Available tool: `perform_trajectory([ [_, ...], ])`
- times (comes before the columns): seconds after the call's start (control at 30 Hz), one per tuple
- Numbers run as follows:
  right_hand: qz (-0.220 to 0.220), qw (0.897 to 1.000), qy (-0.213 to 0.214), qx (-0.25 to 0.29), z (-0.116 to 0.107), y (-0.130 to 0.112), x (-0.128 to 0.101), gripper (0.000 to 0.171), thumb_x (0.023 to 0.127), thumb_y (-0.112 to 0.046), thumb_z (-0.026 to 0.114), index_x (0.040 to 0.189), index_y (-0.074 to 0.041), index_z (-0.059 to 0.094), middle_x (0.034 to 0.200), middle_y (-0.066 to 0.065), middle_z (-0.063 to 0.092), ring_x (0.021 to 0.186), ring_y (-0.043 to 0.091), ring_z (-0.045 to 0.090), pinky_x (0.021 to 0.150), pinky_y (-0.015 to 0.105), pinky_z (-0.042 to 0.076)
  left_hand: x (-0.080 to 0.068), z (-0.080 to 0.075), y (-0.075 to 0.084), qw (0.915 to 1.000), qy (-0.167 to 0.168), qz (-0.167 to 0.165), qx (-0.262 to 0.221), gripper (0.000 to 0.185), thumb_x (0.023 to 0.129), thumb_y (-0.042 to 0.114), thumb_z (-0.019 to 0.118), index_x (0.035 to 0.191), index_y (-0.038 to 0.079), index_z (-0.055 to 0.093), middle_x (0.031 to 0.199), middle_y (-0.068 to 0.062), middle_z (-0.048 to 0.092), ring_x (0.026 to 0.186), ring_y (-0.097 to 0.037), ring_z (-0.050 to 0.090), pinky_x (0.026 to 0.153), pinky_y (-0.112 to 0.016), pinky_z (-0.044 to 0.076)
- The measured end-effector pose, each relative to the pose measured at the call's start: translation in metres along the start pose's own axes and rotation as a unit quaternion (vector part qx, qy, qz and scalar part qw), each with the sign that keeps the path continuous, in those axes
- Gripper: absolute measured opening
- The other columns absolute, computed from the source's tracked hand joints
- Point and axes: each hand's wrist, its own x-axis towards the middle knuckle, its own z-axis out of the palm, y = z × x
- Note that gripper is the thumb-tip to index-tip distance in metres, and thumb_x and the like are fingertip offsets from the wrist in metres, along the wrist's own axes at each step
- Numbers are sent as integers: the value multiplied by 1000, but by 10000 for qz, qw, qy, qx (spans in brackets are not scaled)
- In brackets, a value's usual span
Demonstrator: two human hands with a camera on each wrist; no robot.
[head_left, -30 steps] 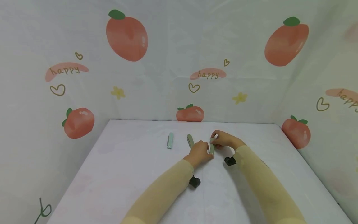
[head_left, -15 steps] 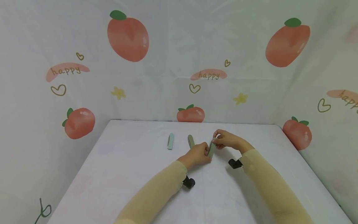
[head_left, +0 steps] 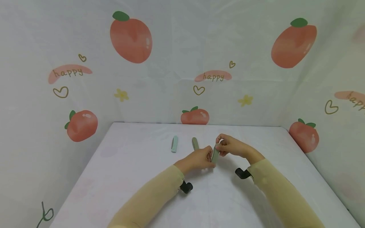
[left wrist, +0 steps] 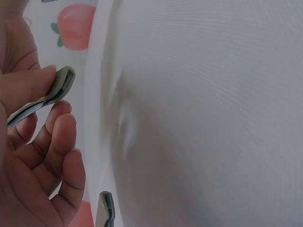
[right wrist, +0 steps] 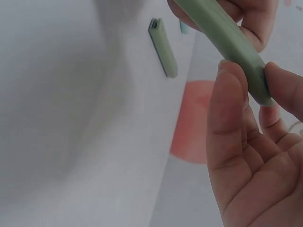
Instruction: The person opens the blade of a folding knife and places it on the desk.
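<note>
A sage-green folding knife (head_left: 215, 154), slim with a slotted edge, is held up between both hands and tilted in the head view. My left hand (head_left: 199, 158) pinches its lower end; in the left wrist view the thumb lies on top and the other fingers (left wrist: 64, 137) curl below. My right hand (head_left: 232, 147) pinches the upper end between thumb and fingers, as the right wrist view shows. A second green folding knife (head_left: 195, 143) lies on the table just behind the left hand, partly hidden by it. Farther left lies a mint one, a pale folding knife (head_left: 174, 144).
The white-covered table (head_left: 137, 177) meets a printed cloth backdrop (head_left: 165, 63) at its far edge and sides. Black wrist cameras (head_left: 186, 187) hang below both sleeves, close above the tabletop.
Both hands have drawn slightly nearer with the green knife, and both forearms have spread apart. The pale strip seen beside its handle earlier no longer shows. The other two lie still.
</note>
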Motion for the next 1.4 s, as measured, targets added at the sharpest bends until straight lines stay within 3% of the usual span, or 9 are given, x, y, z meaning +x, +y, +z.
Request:
perform_trajectory([
  [0.3,-237,9996,119,-74,13,-10,-8,21,103,-11,57,112,2,44,91,15,64,85,45,63,76,38,56,-10,-9,6,9995,275,154,31,22,95,33,70,93,18,53,77,9,58,65,-5,52,60,-21,43],
  [0.47,-395,9990,191,-99,17,-10,-11,22,102,-10,58,113,3,44,88,16,62,83,42,63,78,42,56,-16,-13,7,9986,441,301,-40,23,100,36,63,88,19,53,72,8,54,62,-5,49,57,-22,39],
  [0.67,-646,9976,233,-64,22,-12,-17,21,103,-10,55,114,4,44,91,17,64,88,44,63,77,35,55,-22,-15,9,9973,504,506,-179,21,104,38,55,94,19,55,72,7,54,61,-6,48,57,-22,40],
  [1.0,-900,9955,271,86,27,-12,-20,22,104,-12,54,113,5,44,99,18,64,90,40,63,77,34,55,-28,-15,9,9946,591,705,-484,20,107,32,46,97,17,54,75,7,56,63,-7,50,58,-23,41],
  [1.4,-1044,9941,250,120,28,-11,-21,21,103,-10,56,112,6,45,95,17,66,87,34,65,76,34,55,-30,-11,7,9924,650,996,-320,20,109,27,38,101,13,50,74,6,46,65,-8,44,61,-23,37],
])
